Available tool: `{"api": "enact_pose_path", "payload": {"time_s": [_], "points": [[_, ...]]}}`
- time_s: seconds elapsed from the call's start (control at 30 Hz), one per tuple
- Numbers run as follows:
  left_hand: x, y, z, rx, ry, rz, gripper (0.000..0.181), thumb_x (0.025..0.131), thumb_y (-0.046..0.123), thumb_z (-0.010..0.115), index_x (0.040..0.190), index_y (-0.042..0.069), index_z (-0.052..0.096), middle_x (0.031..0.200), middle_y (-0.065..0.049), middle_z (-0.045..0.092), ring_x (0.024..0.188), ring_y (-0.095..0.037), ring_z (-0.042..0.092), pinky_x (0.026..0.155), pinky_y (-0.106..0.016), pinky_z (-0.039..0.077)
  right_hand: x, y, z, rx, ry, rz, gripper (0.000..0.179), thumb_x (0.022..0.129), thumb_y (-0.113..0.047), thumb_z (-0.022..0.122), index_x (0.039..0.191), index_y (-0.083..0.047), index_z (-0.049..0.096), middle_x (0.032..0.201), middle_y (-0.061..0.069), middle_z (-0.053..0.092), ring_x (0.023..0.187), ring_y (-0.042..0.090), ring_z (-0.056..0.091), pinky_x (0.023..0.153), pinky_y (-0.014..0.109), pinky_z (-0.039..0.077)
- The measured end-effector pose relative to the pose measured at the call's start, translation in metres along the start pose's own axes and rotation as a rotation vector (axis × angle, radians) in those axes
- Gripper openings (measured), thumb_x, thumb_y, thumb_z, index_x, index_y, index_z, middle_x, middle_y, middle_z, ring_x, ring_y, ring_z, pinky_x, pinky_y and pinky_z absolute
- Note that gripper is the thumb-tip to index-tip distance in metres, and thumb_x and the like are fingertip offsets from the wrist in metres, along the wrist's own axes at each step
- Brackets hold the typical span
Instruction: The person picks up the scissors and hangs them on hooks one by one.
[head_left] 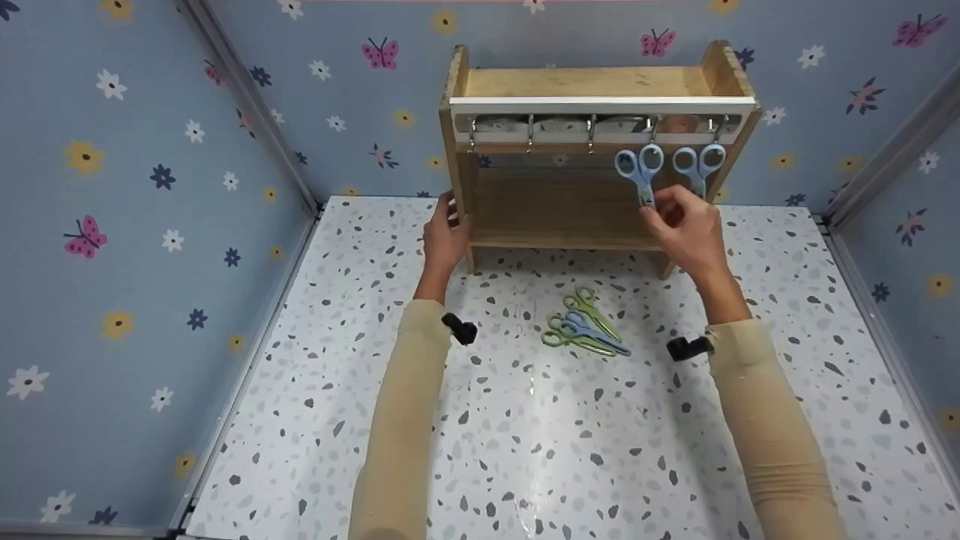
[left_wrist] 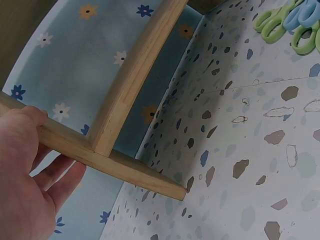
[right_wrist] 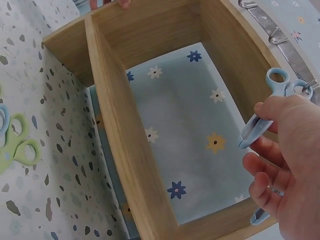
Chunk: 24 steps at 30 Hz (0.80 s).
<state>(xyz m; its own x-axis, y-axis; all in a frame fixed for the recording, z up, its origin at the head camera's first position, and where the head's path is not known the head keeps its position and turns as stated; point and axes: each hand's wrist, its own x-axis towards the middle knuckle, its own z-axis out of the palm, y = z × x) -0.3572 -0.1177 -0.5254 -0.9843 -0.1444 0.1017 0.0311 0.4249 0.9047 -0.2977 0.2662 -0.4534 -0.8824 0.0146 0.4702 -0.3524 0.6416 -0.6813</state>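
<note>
My right hand (head_left: 688,229) pinches a pair of light blue scissors (head_left: 643,184) near the blade end, between thumb and fingers. The handle loop is up at a metal hook, and in the right wrist view the blades (right_wrist: 254,131) point down and away. A second pair of light blue scissors (head_left: 697,178) hangs from the hook at the far right, partly behind my hand. My left hand (head_left: 444,238) grips the left side panel of a wooden rack (head_left: 562,217), thumb on one face and fingers on the other (left_wrist: 120,167).
Several scissors lie in a pile on the speckled table (head_left: 360,300): green scissors (head_left: 589,304) and blue scissors (head_left: 592,330). A row of metal hooks (head_left: 531,135) runs along the rack's front rail (head_left: 600,105). Flower-patterned walls (head_left: 150,285) stand around the table.
</note>
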Motion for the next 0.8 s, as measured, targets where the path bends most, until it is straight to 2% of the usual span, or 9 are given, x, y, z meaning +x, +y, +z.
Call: {"api": "enact_pose_path", "payload": {"time_s": [0.4,0.8], "points": [[-0.0002,-0.0009,-0.0004,-0.011,-0.009,0.001,0.055,0.117,0.018,0.058,0.171,0.016,0.045,0.170,-0.022,0.058,0.149,-0.041,0.066,0.121,-0.055,0.059,-0.0031,0.0033,0.0060,0.010,-0.019,-0.012,0.019,0.106,-0.013,0.076,0.117,0.002,0.077,0.095,0.019,0.078,0.074,-0.002,0.056,0.068,0.010,0.043],[-0.0007,-0.0012,0.0004,0.004,-0.004,0.019,0.057,0.117,0.018,0.059,0.172,0.015,0.044,0.170,-0.021,0.058,0.148,-0.041,0.066,0.121,-0.053,0.059,-0.0055,0.0024,0.0077,-0.017,-0.047,0.006,0.028,0.107,-0.014,0.075,0.131,0.001,0.077,0.107,0.022,0.081,0.077,-0.004,0.055,0.071,0.011,0.042]]}}
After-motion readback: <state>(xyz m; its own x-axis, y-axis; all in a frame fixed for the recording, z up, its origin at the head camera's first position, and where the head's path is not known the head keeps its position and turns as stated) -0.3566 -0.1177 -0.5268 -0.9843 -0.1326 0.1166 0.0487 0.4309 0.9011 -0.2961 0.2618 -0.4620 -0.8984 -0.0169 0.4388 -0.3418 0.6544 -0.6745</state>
